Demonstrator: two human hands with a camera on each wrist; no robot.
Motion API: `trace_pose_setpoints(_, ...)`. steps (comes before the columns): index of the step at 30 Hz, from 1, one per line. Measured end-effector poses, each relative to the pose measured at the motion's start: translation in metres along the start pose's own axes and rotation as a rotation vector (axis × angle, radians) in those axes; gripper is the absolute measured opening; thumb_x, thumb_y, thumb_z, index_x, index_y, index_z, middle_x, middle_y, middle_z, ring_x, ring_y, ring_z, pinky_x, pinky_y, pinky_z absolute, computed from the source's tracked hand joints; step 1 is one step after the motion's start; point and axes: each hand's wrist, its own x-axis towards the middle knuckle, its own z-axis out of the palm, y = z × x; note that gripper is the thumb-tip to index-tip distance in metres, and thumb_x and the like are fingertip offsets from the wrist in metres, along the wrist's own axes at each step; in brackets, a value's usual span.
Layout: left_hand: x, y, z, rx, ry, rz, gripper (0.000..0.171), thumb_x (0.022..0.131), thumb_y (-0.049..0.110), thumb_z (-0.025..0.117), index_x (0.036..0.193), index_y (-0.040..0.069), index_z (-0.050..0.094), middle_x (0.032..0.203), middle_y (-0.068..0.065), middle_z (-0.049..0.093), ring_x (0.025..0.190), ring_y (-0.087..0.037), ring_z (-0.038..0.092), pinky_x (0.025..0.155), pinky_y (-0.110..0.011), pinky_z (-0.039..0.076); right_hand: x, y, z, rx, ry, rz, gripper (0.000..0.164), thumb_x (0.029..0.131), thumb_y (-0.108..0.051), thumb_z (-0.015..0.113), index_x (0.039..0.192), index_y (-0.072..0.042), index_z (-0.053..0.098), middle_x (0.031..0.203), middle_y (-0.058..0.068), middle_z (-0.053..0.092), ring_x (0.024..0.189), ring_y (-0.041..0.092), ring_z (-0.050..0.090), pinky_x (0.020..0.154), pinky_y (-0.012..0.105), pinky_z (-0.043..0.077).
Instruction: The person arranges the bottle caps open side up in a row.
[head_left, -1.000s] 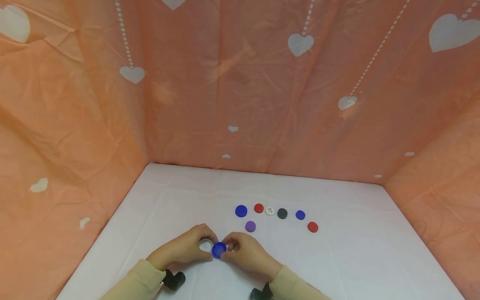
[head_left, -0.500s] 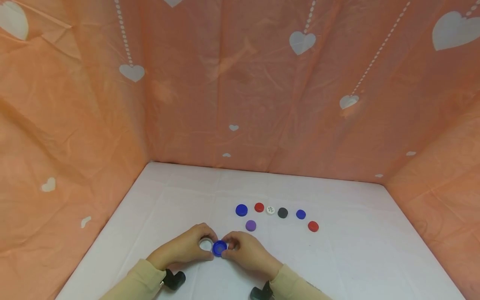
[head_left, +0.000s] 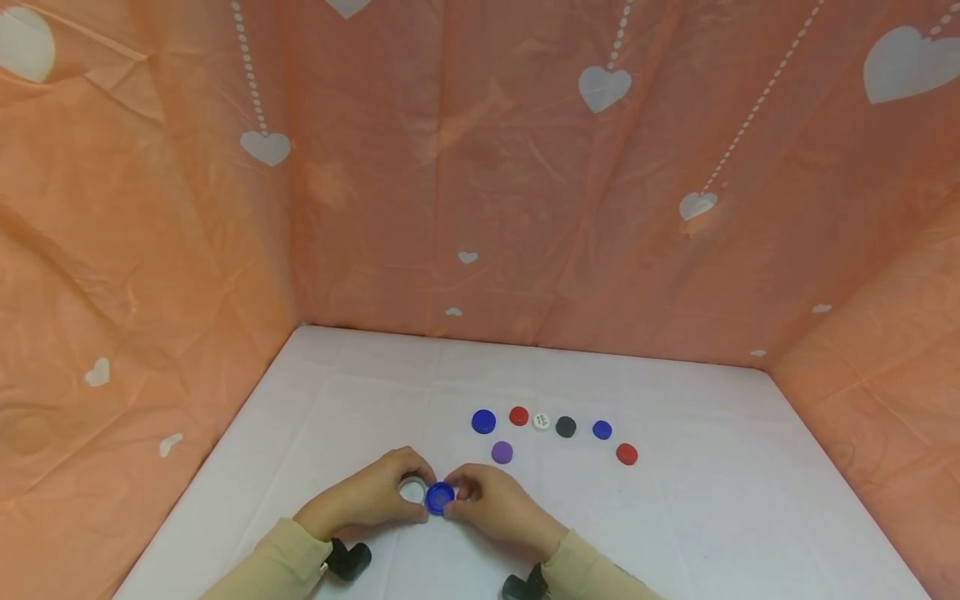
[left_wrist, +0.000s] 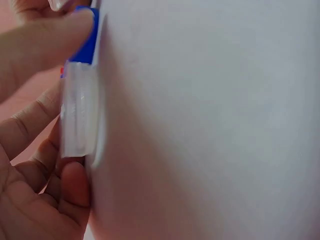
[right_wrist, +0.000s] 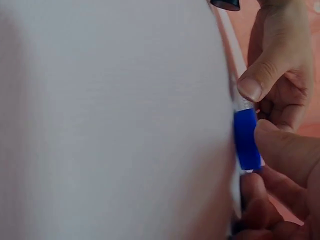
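My left hand (head_left: 375, 492) curls thumb and fingers round a clear, whitish round cap (head_left: 412, 490), which stands on the table in the left wrist view. The left thumb also overlaps the side of a blue bottle cap (head_left: 439, 498) right beside it. Seen from above, the blue cap shows a raised rim and a lighter middle. From the other side my right hand (head_left: 498, 504) grips the blue cap, its thumb (right_wrist: 272, 137) against the wall. A pale edge (head_left: 459, 495) shows between the blue cap and the right palm, mostly hidden by the fingers.
Farther back lie a large blue cap (head_left: 483, 422), a red cap (head_left: 519, 416), a white cap (head_left: 542, 422), a black cap (head_left: 566, 427), a smaller blue cap (head_left: 602, 430), a purple cap (head_left: 502, 452) and another red cap (head_left: 627, 454). Orange cloth walls (head_left: 480, 183) enclose the white table (head_left: 675, 500).
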Motion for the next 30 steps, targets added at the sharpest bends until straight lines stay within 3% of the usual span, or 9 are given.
trace_pose_setpoints(6, 0.007, 0.005, -0.010, -0.023, 0.035, -0.039, 0.038, 0.075, 0.032, 0.083, 0.104, 0.013, 0.066, 0.101, 0.002, 0.059, 0.101, -0.021, 0.052, 0.091, -0.045, 0.042, -0.001, 0.004, -0.019, 0.102, 0.001, 0.062, 0.032, 0.087, -0.034, 0.073, 0.116, -0.021, 0.065, 0.085, -0.007, 0.062, 0.077, 0.012, 0.058, 0.068, 0.028, 0.048)
trace_pose_setpoints(13, 0.031, 0.012, -0.019, -0.051, 0.074, -0.043, 0.043, 0.077, 0.027, 0.083, 0.112, 0.009, 0.065, 0.103, -0.006, 0.060, 0.095, -0.024, 0.052, 0.079, -0.037, 0.045, 0.011, 0.009, -0.055, 0.020, 0.222, 0.096, 0.042, 0.087, -0.037, 0.073, 0.121, -0.015, 0.063, 0.092, -0.003, 0.059, 0.081, 0.018, 0.055, 0.068, 0.032, 0.048)
trace_pose_setpoints(16, 0.044, 0.015, -0.021, -0.076, 0.079, -0.058, 0.044, 0.078, 0.024, 0.083, 0.114, 0.007, 0.065, 0.105, -0.008, 0.060, 0.093, -0.023, 0.052, 0.077, -0.035, 0.046, 0.019, 0.012, -0.062, -0.007, 0.268, 0.113, 0.045, 0.086, -0.038, 0.073, 0.121, -0.014, 0.062, 0.095, -0.003, 0.059, 0.083, 0.017, 0.055, 0.069, 0.033, 0.048)
trace_pose_setpoints(23, 0.075, 0.016, -0.019, -0.068, 0.095, -0.079, 0.045, 0.076, 0.020, 0.083, 0.115, 0.006, 0.065, 0.102, -0.007, 0.061, 0.090, -0.022, 0.052, 0.077, -0.035, 0.045, 0.035, 0.020, -0.063, 0.014, 0.303, 0.126, 0.045, 0.085, -0.035, 0.075, 0.120, -0.009, 0.062, 0.093, 0.000, 0.060, 0.084, 0.017, 0.058, 0.075, 0.033, 0.050)
trace_pose_setpoints(30, 0.096, 0.010, -0.013, -0.095, 0.088, -0.083, 0.046, 0.075, 0.017, 0.084, 0.115, 0.004, 0.064, 0.098, -0.007, 0.061, 0.091, -0.024, 0.054, 0.080, -0.035, 0.044, 0.041, 0.025, -0.057, 0.055, 0.307, 0.167, 0.040, 0.086, -0.031, 0.074, 0.117, -0.010, 0.062, 0.089, 0.001, 0.060, 0.080, 0.017, 0.057, 0.072, 0.032, 0.048)
